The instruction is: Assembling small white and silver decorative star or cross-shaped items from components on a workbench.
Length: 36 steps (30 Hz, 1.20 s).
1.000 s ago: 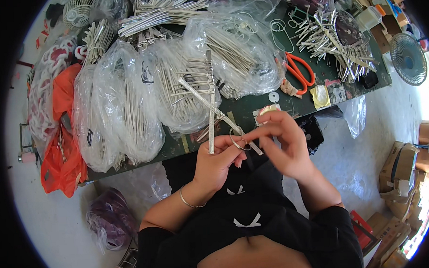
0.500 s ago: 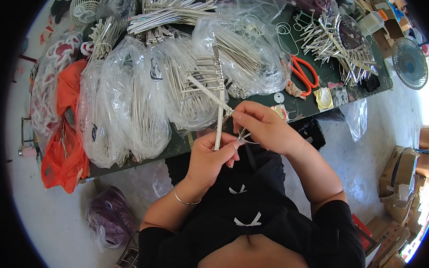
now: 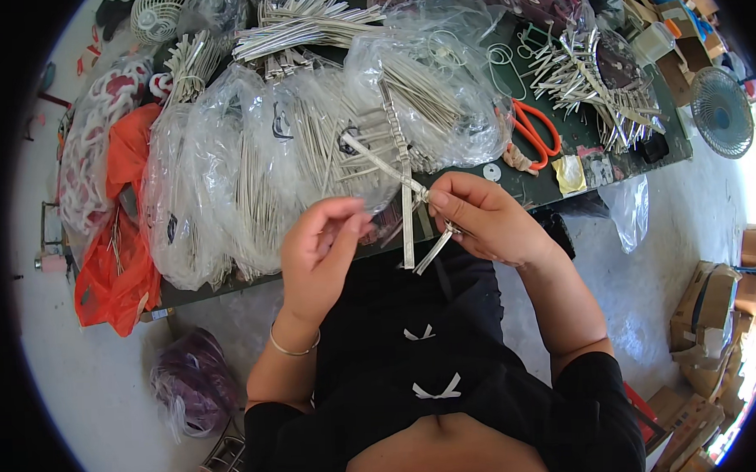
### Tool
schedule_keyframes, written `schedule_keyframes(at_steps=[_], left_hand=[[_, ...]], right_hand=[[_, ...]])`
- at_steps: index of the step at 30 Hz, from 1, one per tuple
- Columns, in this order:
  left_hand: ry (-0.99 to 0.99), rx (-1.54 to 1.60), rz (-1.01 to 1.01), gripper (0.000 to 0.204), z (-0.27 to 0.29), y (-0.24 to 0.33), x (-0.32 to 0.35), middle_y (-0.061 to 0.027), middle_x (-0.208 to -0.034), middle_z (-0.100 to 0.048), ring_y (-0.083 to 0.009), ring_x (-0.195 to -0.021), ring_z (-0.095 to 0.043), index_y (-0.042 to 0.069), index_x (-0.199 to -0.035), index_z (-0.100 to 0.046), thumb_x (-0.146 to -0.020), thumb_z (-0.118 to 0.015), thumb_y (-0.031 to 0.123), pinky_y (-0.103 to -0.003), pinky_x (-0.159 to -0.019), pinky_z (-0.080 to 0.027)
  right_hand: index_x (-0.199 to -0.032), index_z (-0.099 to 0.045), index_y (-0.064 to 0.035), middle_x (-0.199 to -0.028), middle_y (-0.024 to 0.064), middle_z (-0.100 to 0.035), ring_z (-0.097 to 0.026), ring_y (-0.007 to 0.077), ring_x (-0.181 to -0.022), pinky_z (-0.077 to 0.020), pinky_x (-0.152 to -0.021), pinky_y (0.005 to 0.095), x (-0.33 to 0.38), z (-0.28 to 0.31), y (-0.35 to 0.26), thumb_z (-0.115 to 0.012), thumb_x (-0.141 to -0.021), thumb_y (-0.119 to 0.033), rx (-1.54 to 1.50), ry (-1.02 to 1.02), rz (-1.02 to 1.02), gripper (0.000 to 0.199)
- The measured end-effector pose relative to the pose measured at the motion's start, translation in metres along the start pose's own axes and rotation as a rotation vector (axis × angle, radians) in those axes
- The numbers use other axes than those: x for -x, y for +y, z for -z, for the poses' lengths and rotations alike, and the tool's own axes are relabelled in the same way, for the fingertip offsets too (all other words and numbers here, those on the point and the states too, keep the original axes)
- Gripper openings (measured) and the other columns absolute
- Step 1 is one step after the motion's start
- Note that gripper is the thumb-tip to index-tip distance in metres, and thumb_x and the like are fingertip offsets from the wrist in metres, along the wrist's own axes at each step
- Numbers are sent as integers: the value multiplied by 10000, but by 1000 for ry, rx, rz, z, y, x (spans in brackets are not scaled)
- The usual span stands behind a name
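Note:
My right hand [image 3: 490,220] pinches a pale silvery strap [image 3: 384,167] between thumb and fingers. Its flat end points up and to the left, and short loose tails [image 3: 435,249] hang below the fingers. A row of knotted strips [image 3: 395,131] with side strands runs behind it, and one flat strip [image 3: 408,231] hangs down from there past the table edge. Left of this, my left hand [image 3: 322,246] is held in the air, slightly blurred, its fingers apart and holding nothing.
Clear plastic bags [image 3: 251,178] full of pale strips cover the table. A red bag [image 3: 117,270] hangs off its left corner. Orange-handled scissors [image 3: 537,135] lie to the right, near a heap of strips [image 3: 602,95]. A fan [image 3: 722,112] stands beyond the table's right end.
My left hand has let go of the strips and moved left, its fingers opening. My right hand has shifted slightly right, still gripping the strap.

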<state>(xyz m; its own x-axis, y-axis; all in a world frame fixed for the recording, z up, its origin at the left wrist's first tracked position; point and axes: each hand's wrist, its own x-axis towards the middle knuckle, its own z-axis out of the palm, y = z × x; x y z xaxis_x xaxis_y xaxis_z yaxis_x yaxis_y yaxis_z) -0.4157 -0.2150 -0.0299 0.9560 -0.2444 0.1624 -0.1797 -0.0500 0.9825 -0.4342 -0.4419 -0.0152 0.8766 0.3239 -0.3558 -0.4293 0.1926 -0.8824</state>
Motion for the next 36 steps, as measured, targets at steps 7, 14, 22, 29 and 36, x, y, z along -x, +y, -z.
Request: schedule_keyframes(at_steps=[7, 14, 22, 29, 36], left_hand=[[-494, 383, 621, 238, -20, 7, -23, -175, -950, -675, -245, -831, -693, -59, -1074, -598, -923, -566, 123, -309, -743, -565], [-609, 631, 799, 190, -31, -4, -21, -119, -866, -680, -192, -805, -680, -24, -990, -657, -876, -660, 128, -279, -703, -550], [-685, 439, 742, 133, -39, 2, -25, -109, -794, -680, -209, -746, -692, -16, -911, -664, -823, -699, 78, -201, -493, -454], [-652, 464, 866, 150, -43, 7, -25, -140, -818, -686, -236, -753, -709, -11, -930, -630, -832, -692, 84, -184, -456, -482], [-728, 395, 801, 114, -40, 5, -27, -138, -833, -685, -231, -758, -709, -1, -914, -588, -855, -659, 67, -189, -490, -505]], right_hand=[[-925, -535, -45, -702, -25, -508, -349, -6, -435, -258, -358, 162, 10, -2, -6, -485, -996, -218, -21, -38, 49, 194], [-964, -553, -3, -721, 3, -556, -522, 47, -628, -438, -570, 213, 14, 1, 0, -495, -988, -171, 334, 24, 256, 180], [-951, -559, -4, -766, -7, -552, -485, 31, -660, -402, -562, 197, 16, 0, 3, -496, -988, -143, 68, -38, 192, 157], [-959, -562, -16, -736, -29, -508, -460, 28, -658, -384, -557, 196, 11, 7, 15, -505, -985, -159, 326, 89, 339, 155], [-969, -562, -20, -753, -24, -509, -437, 37, -678, -359, -585, 211, 10, 7, 12, -501, -986, -167, 284, 72, 243, 159]])
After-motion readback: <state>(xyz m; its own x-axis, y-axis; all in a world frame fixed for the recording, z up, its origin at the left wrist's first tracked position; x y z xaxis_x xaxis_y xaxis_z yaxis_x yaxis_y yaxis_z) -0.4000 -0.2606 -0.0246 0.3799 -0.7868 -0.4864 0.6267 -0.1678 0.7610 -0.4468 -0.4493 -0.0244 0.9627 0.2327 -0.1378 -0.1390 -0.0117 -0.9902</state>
